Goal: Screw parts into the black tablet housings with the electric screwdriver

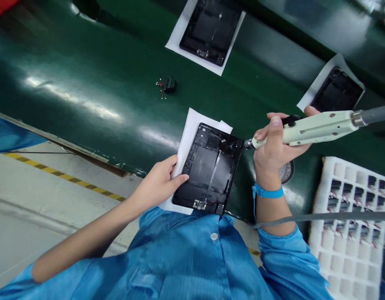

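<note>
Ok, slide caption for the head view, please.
Left hand holds a black tablet shell over white paper; right hand grips a pale-green driver near the shell's corner.

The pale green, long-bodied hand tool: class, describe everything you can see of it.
The pale green, long-bodied hand tool looks like a powered screwdriver. Its plastic-looking casing has small screws along the side, a black part on top, a metallic tip and a metal collar joining a grey sleeve. Gripped near its front by the bare right hand, it points left at the black rectangular device shell, near its upper right corner; contact is unclear.
</note>
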`<state>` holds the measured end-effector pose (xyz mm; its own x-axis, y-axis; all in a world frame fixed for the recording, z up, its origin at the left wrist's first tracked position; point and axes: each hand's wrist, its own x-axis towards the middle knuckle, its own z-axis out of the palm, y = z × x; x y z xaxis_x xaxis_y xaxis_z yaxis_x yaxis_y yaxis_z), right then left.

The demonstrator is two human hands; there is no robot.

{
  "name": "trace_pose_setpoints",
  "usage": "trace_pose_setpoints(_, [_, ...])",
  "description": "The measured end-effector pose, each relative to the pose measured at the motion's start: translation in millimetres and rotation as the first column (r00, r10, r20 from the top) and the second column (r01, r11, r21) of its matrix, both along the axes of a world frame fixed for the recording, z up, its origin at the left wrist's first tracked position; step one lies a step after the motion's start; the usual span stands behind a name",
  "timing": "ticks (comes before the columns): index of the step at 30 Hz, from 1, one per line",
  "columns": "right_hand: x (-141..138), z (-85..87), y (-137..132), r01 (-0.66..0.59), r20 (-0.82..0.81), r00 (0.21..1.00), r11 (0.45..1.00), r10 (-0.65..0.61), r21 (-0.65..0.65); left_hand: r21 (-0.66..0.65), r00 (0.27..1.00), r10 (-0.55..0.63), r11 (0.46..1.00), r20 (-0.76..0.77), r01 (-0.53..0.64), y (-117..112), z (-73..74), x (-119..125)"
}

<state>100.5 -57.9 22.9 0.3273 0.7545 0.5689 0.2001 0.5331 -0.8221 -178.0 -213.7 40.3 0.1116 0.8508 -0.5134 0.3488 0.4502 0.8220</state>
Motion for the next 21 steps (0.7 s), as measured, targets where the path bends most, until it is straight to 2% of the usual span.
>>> trace_pose_setpoints(4, [-2.8, -3.6, 1.7, -0.008, -0.055, 0.998, 1.0, 0.007, -0.021, -0.013, 1.0, -0.007, 1.0, -0.018, 0.007, 0.0, -1.1, 0.0])
trace_pose_setpoints(8, [-3.4, -7.3, 1.6, 0.019, -0.041, 0.999, 1.0, -0.02, -0.019, -0.016, 0.999, 0.019, 1.0, 0.032, -0.019, -0.4, -3.3, 0.1])
trace_pose_setpoints(17, [-4.9, -16.9, 2.9, -0.009, -0.012, 1.0, 1.0, 0.009, -0.025, -0.01, 0.995, 0.019, 1.0, 0.096, -0.018, -0.8, -11.4, -1.9])
trace_pose_setpoints(19, [-6.4, -11.2, 2.9, 0.002, -0.051, 0.999, 0.999, -0.004, -0.038, 0.01, 0.995, -0.003, 1.0, 0.095, 0.002, 2.6, -7.8, -5.5])
trace_pose_setpoints(21, [-3.3, 3.0, 1.5, 0.026, -0.105, 0.994, 0.999, -0.03, -0.044, 0.049, 0.996, -0.056, 0.997, 0.062, 0.053, 12.0, 4.1, -12.9])
